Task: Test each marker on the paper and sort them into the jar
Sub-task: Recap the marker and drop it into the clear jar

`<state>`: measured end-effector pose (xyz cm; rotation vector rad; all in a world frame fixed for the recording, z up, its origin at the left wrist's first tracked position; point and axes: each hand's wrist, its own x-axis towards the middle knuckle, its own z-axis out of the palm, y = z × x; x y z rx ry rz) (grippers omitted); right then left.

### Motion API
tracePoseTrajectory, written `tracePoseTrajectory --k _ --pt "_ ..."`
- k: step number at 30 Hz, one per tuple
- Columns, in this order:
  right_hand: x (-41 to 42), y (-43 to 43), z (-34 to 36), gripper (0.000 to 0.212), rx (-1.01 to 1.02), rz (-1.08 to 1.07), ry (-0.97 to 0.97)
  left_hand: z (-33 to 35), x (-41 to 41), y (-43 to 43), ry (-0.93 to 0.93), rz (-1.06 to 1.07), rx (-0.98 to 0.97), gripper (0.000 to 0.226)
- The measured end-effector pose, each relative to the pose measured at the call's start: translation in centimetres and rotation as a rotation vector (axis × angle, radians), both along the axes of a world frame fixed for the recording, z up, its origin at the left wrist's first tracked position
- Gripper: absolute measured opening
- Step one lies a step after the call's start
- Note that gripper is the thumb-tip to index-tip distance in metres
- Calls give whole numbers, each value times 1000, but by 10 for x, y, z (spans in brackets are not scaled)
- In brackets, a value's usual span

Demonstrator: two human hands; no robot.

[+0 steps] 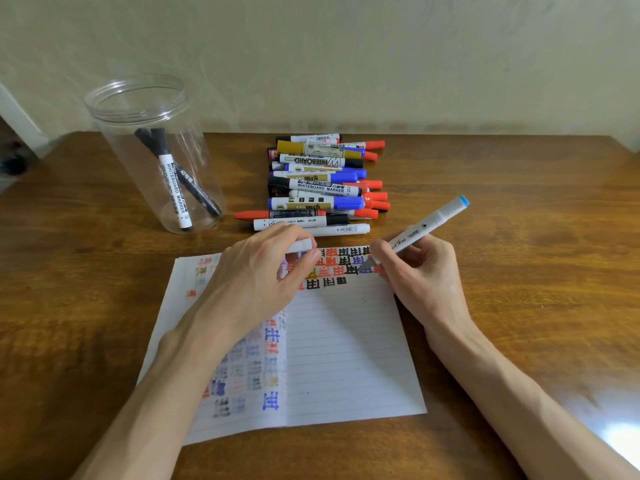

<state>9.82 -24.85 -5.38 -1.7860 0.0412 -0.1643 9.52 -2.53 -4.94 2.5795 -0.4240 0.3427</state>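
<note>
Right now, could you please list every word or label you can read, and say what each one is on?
"WHITEBOARD MARKER": jar marker, inside the jar.
"WHITEBOARD", upside down: upper pile marker.
"WHITEBOARD MARKER": lower pile marker.
Too small or blurred: print on the held marker, barcodes in the pile, inked characters on the paper.

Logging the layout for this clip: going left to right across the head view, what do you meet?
Jar, left hand gripping a cap, right hand gripping a marker. Marker pile and paper overlap the hands, so omitted.
</note>
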Motion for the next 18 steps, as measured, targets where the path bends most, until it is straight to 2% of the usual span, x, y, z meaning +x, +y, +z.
tracePoseTrajectory --k 4,8,18 --pt "0 -2 9 5 164 64 -21 0 0 -4 63 -123 -168 35" --pt "0 -2 12 10 249 119 9 5 -2 -7 54 -145 -302 35" --pt "-2 -3 8 13 281 197 5 10 -5 -9 62 -166 -364 30"
